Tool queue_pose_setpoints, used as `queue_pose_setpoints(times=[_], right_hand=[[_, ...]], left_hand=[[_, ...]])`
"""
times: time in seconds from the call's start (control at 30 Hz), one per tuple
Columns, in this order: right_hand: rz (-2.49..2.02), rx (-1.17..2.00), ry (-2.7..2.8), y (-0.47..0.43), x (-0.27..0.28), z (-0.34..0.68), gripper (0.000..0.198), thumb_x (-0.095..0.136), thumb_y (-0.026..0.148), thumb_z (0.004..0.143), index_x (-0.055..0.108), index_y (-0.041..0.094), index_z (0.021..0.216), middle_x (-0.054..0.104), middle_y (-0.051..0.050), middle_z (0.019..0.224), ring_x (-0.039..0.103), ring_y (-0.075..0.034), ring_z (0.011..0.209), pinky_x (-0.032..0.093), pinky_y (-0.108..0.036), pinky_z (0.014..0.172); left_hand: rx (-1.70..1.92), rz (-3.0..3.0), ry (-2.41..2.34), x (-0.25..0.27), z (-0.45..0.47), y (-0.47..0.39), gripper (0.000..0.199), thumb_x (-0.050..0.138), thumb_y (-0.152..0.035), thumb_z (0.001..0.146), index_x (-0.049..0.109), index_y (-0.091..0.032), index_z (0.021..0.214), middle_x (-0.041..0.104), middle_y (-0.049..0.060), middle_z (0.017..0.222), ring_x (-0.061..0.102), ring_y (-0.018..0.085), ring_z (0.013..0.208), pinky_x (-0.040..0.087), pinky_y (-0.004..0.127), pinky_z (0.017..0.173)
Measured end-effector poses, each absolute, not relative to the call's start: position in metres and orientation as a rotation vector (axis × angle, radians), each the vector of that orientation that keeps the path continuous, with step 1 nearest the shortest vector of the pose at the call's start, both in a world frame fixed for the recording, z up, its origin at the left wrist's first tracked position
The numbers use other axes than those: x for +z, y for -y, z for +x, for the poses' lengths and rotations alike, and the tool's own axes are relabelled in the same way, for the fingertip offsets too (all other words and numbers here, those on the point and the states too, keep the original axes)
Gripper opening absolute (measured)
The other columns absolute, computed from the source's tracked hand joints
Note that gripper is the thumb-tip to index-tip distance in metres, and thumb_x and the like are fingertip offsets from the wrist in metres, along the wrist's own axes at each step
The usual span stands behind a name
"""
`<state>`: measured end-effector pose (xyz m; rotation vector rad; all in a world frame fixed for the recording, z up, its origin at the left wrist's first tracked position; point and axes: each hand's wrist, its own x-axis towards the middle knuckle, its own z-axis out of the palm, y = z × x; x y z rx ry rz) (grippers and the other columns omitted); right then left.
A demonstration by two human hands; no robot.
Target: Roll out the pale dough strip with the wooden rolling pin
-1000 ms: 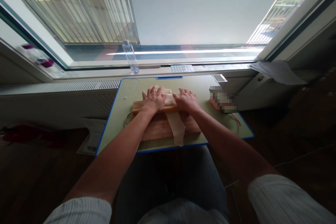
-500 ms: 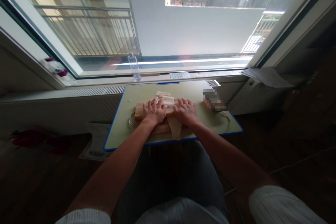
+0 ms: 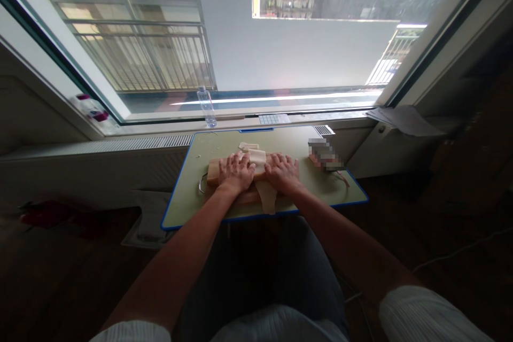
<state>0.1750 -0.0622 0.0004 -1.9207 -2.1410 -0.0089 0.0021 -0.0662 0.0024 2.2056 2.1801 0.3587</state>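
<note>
A thick pale wooden rolling pin lies across a brown wooden board with a metal handle at its left end. My left hand rests on the pin's left part, fingers spread and lying over the top. On the right part lies my right hand, its fingers also spread and laid over the wood. Between the hands, a cream, dough-like sheet covers the pin. A tongue of the same sheet hangs over the board's near side. Both palms touch the pin; its underside is hidden.
A small blue-edged table carries the board. Pale scraps lie behind the pin, and a blurred-out object sits on the right. A clear bottle stands on the windowsill. Papers lie beyond the table's right side.
The whole view has tilted slightly, so the window and table appear a little lower. Both hands keep their places on the rolling pin.
</note>
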Motion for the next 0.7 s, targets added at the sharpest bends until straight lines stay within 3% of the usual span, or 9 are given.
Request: queue_pose_setpoints(times=[0.23, 0.7], right_hand=[[-1.986, 0.151, 2.168, 0.027, 0.005, 0.172, 0.066, 0.035, 0.056, 0.108, 0.045, 0.025, 0.165, 0.049, -0.014, 0.167, 0.045, -0.035, 0.149, 0.034, -0.057, 0.122], [-2.016, 0.412, 2.114, -0.035, 0.013, 0.166, 0.075, 0.037, 0.068, 0.105, 0.052, 0.017, 0.158, 0.05, -0.02, 0.165, 0.045, -0.039, 0.149, 0.032, -0.063, 0.122]], left_hand=[[0.288, 2.168, -2.14, 0.008, -0.003, 0.034, 0.067, 0.028, -0.055, 0.106, 0.042, -0.03, 0.166, 0.036, 0.009, 0.176, 0.031, 0.032, 0.161, 0.019, 0.066, 0.132], [0.423, 2.183, -2.197, 0.005, -0.01, -0.021, 0.063, 0.03, -0.051, 0.107, 0.049, -0.024, 0.16, 0.048, 0.013, 0.168, 0.041, 0.033, 0.154, 0.027, 0.062, 0.13]])
